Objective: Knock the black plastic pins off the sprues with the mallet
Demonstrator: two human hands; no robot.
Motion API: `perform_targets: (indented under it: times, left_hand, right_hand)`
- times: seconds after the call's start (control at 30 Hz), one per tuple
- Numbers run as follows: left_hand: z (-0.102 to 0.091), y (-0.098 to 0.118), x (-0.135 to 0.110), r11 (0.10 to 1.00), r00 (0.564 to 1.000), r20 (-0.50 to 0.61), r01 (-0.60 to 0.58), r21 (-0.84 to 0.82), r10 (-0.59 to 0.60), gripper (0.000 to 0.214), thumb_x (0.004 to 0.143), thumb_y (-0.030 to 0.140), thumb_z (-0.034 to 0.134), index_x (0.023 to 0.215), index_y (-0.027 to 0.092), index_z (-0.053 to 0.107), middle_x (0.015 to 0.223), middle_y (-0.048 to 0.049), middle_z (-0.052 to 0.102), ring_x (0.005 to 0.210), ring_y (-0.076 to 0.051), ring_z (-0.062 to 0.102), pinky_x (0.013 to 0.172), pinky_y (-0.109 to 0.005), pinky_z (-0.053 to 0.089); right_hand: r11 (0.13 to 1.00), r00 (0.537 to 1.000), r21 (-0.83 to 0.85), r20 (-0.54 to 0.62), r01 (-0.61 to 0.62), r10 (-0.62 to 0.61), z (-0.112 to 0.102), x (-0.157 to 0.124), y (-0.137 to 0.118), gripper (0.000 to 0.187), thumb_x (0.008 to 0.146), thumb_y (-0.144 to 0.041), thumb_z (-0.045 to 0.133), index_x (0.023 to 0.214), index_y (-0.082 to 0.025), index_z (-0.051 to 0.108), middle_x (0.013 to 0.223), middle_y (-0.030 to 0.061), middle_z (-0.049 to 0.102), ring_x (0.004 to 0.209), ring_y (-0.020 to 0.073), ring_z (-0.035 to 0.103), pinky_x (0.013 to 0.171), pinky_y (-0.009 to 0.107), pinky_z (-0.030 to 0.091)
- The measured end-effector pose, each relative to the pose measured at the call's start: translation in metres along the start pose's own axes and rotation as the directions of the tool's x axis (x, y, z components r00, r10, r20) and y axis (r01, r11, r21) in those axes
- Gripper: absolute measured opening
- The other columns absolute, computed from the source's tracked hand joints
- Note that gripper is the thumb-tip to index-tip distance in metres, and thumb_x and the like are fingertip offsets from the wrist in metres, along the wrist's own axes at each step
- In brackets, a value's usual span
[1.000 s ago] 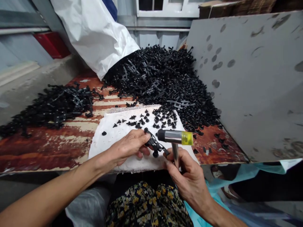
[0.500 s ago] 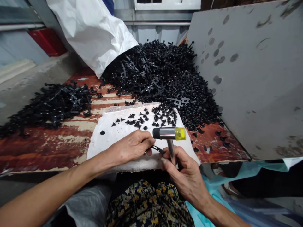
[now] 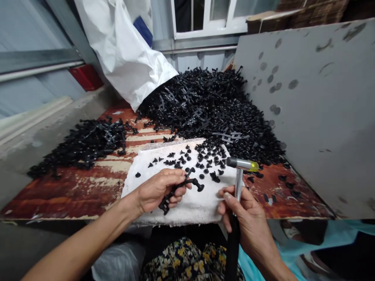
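Black plastic strip (image 3: 195, 183) now pinched in left hand (image 3: 156, 191) fingers, lifted and turned above white pad (image 3: 190, 207). Right hand (image 3: 247, 218) fingers closed round hammer (image 3: 241, 164) handle; head has swung off strip, now right of left fingers. Striking paused. Loose studs (image 3: 206, 164) just beyond.

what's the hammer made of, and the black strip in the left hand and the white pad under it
Hammer: shiny metal head and shaft, likely steel by the bright reflections; its yellow tip looks like translucent plastic.
Black strip: probably moulded plastic, semi-gloss, uniform black.
White pad: seemingly foam, matte, with a rough grainy edge.
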State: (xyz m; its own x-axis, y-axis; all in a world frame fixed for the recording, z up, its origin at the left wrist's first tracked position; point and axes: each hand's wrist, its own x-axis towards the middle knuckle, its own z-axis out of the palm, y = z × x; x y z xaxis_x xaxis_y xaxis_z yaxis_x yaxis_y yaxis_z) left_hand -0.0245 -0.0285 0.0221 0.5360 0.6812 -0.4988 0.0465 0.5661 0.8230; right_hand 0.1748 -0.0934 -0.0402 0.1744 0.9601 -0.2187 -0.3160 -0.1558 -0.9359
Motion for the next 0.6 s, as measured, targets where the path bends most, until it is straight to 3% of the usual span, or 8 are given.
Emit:
perform_targets:
  times: [0.1,0.23,0.6]
  left_hand:
    - [-0.009,-0.008,0.002,0.987,0.994,0.101,0.045,-0.154,-0.029,0.023,0.07,0.034,0.068,0.076,0.015,0.056,0.049,0.0068,0.039,0.041,-0.006,0.029,0.039,-0.018,0.023]
    - [-0.02,-0.014,0.005,0.969,0.976,0.211,0.099,-0.226,-0.05,0.016,0.074,0.029,0.066,0.075,0.014,0.058,0.05,0.0064,0.036,0.042,-0.006,0.027,0.038,-0.017,0.024]
    - [-0.024,-0.015,0.015,0.87,0.947,0.315,0.206,-0.448,-0.062,0.018,0.084,0.018,0.048,0.079,0.009,0.062,0.055,0.0051,0.028,0.045,-0.008,0.021,0.038,-0.014,0.021]
  right_hand:
    - [0.998,1.0,0.055,-0.024,-0.003,0.005,0.002,0.002,0.0,0.043,0.065,-0.051,0.079,0.083,-0.02,0.055,0.058,-0.0024,0.066,0.03,0.0057,0.044,0.029,0.015,0.032]
    - [1.0,1.0,0.027,0.006,-0.001,0.0,0.002,0.0,0.0,0.043,0.067,-0.051,0.078,0.083,-0.019,0.055,0.053,-0.0044,0.063,0.028,0.0052,0.043,0.03,0.015,0.03]
    - [1.0,0.999,0.018,0.025,0.025,-0.025,-0.001,-0.001,0.004,0.039,0.073,-0.05,0.075,0.085,-0.02,0.054,0.053,-0.0051,0.063,0.029,0.0048,0.044,0.032,0.015,0.031]
